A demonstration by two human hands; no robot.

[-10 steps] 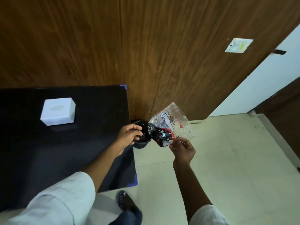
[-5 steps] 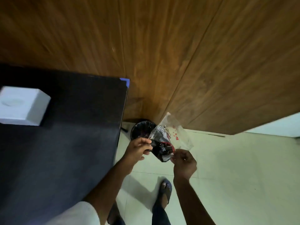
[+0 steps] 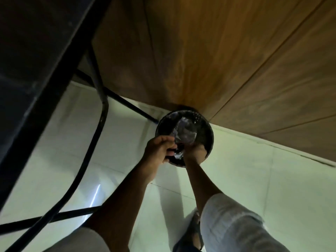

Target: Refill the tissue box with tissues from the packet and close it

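Head view: both hands over round black bin [image 3: 203, 128] standing on pale tiled floor against brown wood-panel wall. Left hand [image 3: 159, 150] clenched on near edge of crumpled clear plastic packet [image 3: 184, 133]; right hand [image 3: 195, 151] just beside it, also gripping packet, fingers partly hidden. Packet sits in bin mouth, looks empty. Black surface edge [image 3: 45, 70] up-left of bin; tissue box not in view. Judgement: wrapper disposal under way, so refill likely done; box closed or not, cannot tell.
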